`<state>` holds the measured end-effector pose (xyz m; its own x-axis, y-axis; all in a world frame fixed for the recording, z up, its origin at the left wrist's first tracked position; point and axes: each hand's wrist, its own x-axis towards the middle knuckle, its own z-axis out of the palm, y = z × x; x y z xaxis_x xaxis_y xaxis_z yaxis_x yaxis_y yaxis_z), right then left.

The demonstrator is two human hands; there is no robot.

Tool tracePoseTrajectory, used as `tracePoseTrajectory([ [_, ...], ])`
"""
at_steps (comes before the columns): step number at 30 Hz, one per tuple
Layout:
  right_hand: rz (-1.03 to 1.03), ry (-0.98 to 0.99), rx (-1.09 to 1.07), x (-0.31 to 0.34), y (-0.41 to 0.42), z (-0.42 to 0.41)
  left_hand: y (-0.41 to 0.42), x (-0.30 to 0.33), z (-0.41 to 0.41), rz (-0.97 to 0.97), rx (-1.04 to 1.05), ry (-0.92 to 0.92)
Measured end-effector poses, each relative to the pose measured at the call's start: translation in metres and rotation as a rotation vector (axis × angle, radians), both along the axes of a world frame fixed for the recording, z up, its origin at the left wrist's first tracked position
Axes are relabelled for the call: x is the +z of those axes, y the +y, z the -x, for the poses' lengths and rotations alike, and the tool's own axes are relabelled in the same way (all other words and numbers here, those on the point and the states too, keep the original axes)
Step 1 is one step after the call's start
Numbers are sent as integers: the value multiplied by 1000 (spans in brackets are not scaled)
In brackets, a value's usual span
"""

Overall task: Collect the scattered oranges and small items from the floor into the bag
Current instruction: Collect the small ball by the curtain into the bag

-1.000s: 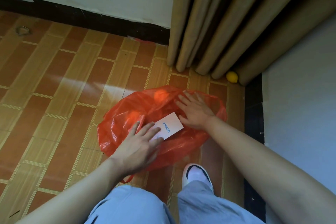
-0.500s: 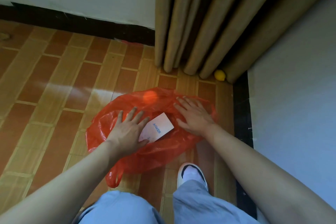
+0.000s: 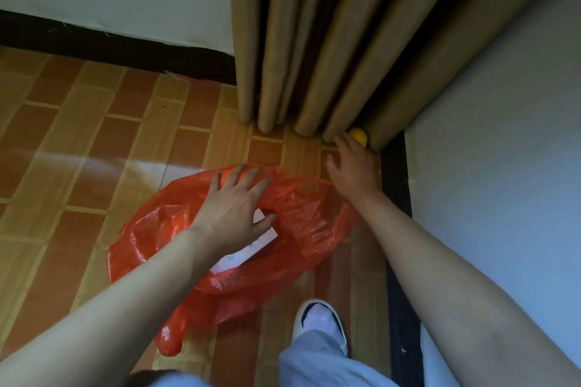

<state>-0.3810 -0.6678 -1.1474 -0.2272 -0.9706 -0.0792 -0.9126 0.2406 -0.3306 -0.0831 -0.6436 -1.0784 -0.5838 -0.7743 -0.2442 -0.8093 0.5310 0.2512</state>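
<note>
A red plastic bag (image 3: 308, 223) lies crumpled on the tiled floor. A white box (image 3: 248, 250) lies in it, partly under my left hand (image 3: 235, 210), which rests flat with spread fingers on the bag. A yellow-orange fruit (image 3: 359, 135) sits in the corner at the foot of the curtain. My right hand (image 3: 350, 166) stretches toward it with fingers extended, fingertips right beside the fruit; whether they touch it I cannot tell.
Tan curtain folds (image 3: 314, 56) hang down to the floor in the corner. A white wall (image 3: 503, 166) with a black skirting runs along the right. My white shoe (image 3: 319, 320) stands on the tiles (image 3: 78, 166) just below the bag.
My right hand has left the bag and reached up to the fruit in the corner. My left hand slid up over the box toward the bag's far edge.
</note>
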Motion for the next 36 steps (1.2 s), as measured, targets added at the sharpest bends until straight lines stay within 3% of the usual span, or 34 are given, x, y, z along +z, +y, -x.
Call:
tracePoseTrajectory([
  [3, -73, 47, -47, -3, -21, 33, -8, 3, 14, 4, 10, 28],
  [8, -265, 219, 59, -20, -41, 64, -11, -5, 28, -23, 16, 55],
  [14, -420, 214, 111, -42, -55, 79, -8, -17, 26, -68, 31, 47],
  [21, -351, 296, 54, -51, -68, 82, -8, -22, 11, -72, 62, 27],
  [29, -197, 332, -25, -56, -52, 67, -10, -43, -25, -62, 119, -123],
  [36, -238, 173, -37, -69, -44, 71, -6, -48, -41, -58, 61, -214],
])
